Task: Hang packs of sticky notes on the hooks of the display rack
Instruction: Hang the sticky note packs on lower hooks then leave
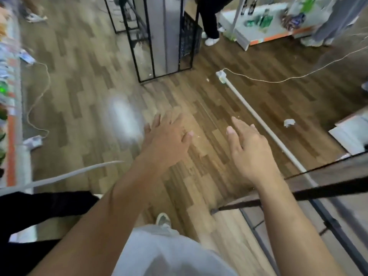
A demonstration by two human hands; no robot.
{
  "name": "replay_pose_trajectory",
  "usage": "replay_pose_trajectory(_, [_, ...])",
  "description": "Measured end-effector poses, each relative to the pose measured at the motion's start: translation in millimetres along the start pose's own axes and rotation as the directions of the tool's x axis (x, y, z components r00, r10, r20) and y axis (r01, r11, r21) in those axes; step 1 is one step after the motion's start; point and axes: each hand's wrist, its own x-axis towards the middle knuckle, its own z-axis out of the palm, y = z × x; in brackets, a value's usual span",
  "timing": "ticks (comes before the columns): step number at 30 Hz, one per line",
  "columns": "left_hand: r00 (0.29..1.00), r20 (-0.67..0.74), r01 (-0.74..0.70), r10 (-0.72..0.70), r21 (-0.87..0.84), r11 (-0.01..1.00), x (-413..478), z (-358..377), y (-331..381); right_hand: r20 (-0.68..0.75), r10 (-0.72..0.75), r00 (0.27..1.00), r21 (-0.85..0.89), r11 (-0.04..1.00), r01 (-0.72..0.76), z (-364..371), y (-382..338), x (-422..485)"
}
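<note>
Left hand [167,140], right hand [251,154], fingers straight, side by side above wood floor [79,80]

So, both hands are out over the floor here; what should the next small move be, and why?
Probably look for a pack and reach for it. The left hand and right hand are open and hold nothing over the wooden floor, and no sticky-note pack is recognisable; goods on the left-edge shelf are too blurred to identify.

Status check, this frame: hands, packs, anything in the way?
Left hand open, empty. Right hand open, empty. No pack held, none clearly in view. Pole and cable lie ahead.
</note>
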Motion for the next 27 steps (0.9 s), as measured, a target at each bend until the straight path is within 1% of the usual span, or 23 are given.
replay_pose_trajectory(4, [0.998, -0.055, 0.024, -0.023, 0.011, 1.0, 40.9, -24.1, -46.1, 0.059, -0.033, 0.998, -0.017, 0.999, 0.035, 26.8, -37.8, 65.2])
replay_pose_trajectory(8, [0.989, -0.074, 0.125, -0.125, -0.004, 0.992, 82.9, -43.0, -82.9, 0.121, -0.042, 0.992, -0.028, 0.999, 0.046, 51.0, -66.7, 126.2])
replay_pose_trajectory(12, [0.972, -0.116, 0.213, -0.206, 0.05, 0.976, 135.9, -63.3, -113.0, 0.157, -0.085, 0.984, -0.064, 0.993, 0.096, 70.8, -89.9, 201.2])
replay_pose_trajectory(14, [0.961, -0.14, 0.249, -0.239, 0.06, 0.967, 167.1, -75.2, -127.8, 0.193, -0.061, 0.979, -0.086, 0.993, 0.078, 77.4, -104.2, 243.3])
replay_pose_trajectory(17, [0.956, -0.171, 0.252, -0.24, 0.051, 0.966, 218.4, -93.8, -148.1, 0.199, -0.076, 0.977, -0.102, 0.99, 0.097, 87.6, -126.0, 309.8])
replay_pose_trajectory(20, [0.95, -0.188, 0.257, -0.248, 0.024, 0.966, 280.0, -121.3, -163.0, 0.201, -0.118, 0.972, -0.078, 0.988, 0.136, 96.5, -150.8, 387.4])
replay_pose_trajectory(22, [0.937, -0.222, 0.274, -0.269, -0.009, 0.962, 318.1, -141.1, -171.9, 0.206, -0.181, 0.962, -0.069, 0.978, 0.199, 101.2, -168.0, 435.5])
replay_pose_trajectory(24, [0.916, -0.257, 0.304, -0.308, -0.056, 0.951, 354.8, -161.2, -184.3, 0.208, -0.248, 0.946, -0.076, 0.96, 0.268, 105.1, -187.9, 480.5])
replay_pose_trajectory(27, [0.888, -0.277, 0.353, -0.368, -0.105, 0.93, 401.8, -182.9, -212.7, 0.221, -0.293, 0.93, -0.041, 0.95, 0.309, 115.7, -216.5, 537.5])
